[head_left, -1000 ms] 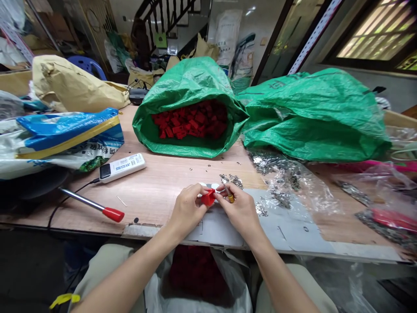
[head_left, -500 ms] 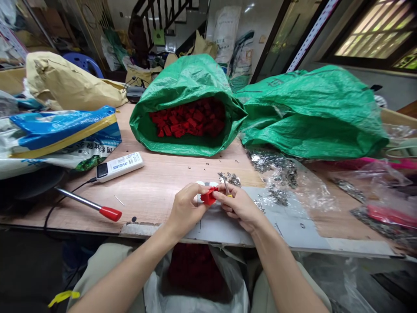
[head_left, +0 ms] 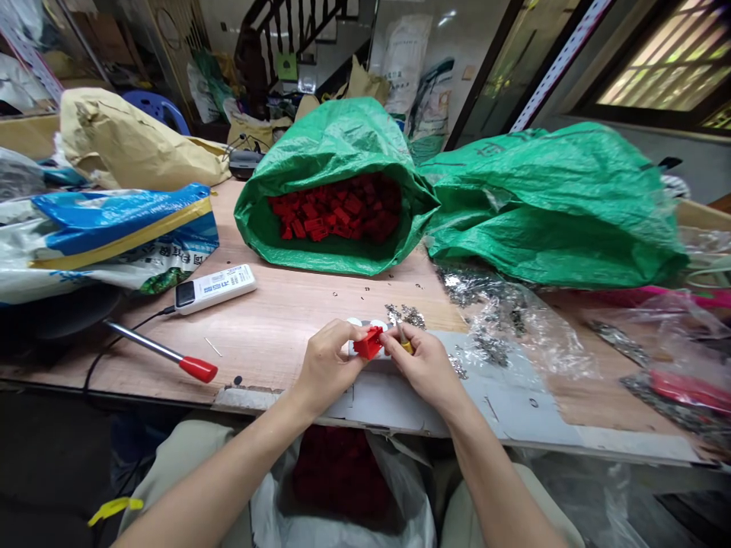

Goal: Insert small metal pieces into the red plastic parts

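Observation:
My left hand (head_left: 330, 358) pinches a small red plastic block (head_left: 368, 344) between thumb and fingers, above the grey sheet (head_left: 394, 399) at the table's front. The block looks hollow, with an open side. My right hand (head_left: 426, 365) is closed around a small tool (head_left: 406, 345) with a yellow handle and a metal shaft; its exact kind is hard to make out. The right thumb and fingertips are at the block's right end; whether they touch it is unclear. Just behind the hands lies a little pile of small metal pieces (head_left: 412, 316).
A green sack (head_left: 336, 262) full of red blocks opens towards me; another green sack (head_left: 548, 213) lies to its right. More metal pieces lie on clear plastic (head_left: 491, 350). At left are a white device (head_left: 215, 289) and a red-handled lever (head_left: 197, 369). A bag with red pieces (head_left: 343, 476) hangs below the table.
My right hand has drawn slightly back from the red block, and its fingers now curl round the tool. More of the block shows. The whole view has shifted a little.

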{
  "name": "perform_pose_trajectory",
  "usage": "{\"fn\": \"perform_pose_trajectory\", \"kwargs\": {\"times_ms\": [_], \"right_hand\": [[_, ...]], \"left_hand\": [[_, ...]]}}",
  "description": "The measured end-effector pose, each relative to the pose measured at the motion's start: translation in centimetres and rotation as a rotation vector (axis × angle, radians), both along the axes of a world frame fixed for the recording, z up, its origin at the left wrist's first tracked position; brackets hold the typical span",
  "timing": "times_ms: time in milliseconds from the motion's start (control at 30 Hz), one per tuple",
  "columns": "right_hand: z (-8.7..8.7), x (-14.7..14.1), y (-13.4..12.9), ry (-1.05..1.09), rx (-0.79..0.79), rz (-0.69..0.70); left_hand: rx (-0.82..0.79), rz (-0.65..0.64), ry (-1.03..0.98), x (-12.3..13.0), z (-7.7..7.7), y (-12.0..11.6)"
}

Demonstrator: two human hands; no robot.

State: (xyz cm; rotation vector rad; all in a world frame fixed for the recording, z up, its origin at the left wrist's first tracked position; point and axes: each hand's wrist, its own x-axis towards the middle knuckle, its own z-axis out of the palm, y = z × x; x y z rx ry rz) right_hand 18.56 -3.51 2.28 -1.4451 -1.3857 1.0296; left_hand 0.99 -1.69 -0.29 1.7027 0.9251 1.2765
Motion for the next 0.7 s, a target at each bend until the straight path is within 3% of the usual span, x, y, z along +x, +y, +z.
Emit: {"fn": "perform_pose_trajectory", "kwargs": {"times_ms": [67, 233, 467, 567, 700], "right_hand": [[-0.2, -0.5, 0.0, -0.005, 0.039, -0.029], [0.3, -1.2, -0.2, 0.373, -0.222, 0.042], [0.5, -0.7, -0.2, 0.616, -0.440, 0.110], [0.2, 0.0, 0.4, 0.650, -0.513, 0.172], [0.0, 1.3, 0.4, 0.547, -0.420, 0.122]], "left_hand": [[-0.001, 0.013, 0.034, -0.1, -0.1, 0.1], [0.040, 0.032, 0.020, -0.1, 0.0, 0.2], [0.285, -0.031, 0.030, -0.4, 0.9, 0.0], [0.321, -0.050, 0.039, -0.1, 0.7, 0.6], [0.292, 0.024, 0.141, 1.2, 0.8, 0.9]]}}
